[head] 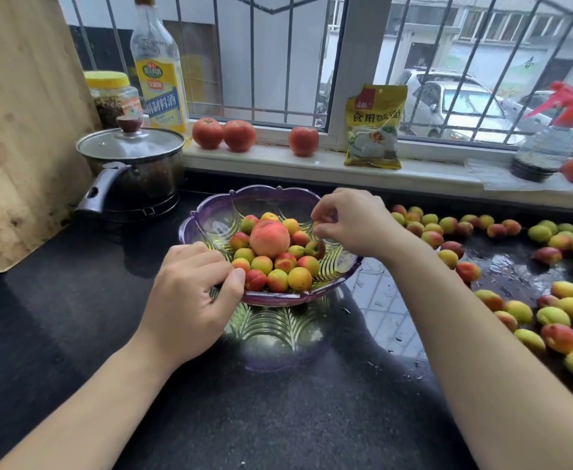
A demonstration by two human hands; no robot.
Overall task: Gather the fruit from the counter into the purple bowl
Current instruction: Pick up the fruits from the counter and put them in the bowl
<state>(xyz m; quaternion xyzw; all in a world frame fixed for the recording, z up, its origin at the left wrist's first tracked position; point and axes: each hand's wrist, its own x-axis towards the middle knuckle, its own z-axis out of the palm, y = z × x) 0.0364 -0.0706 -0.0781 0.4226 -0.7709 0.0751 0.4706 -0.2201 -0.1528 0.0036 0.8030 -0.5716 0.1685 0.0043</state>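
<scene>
The purple glass bowl [210, 205] stands mid-counter. It holds one large peach [269, 239] and several small yellow-red apricots [300, 279]. My left hand [190, 286] grips the bowl's near left rim, thumb on the inside. Over the bowl's right rim, my right hand [352, 222] has its fingers curled round a small fruit that is mostly hidden. Several more loose apricots [561, 337] lie scattered on the black counter to the right.
A lidded steel pot [132, 164] sits on a burner behind the bowl at left, beside a leaning wooden board [17, 130]. The windowsill carries a bottle [159, 79], a jar [112, 96], tomatoes [207, 132], a yellow packet [374, 127] and a spray bottle [549, 140]. Water wets the counter [390, 300] right of the bowl.
</scene>
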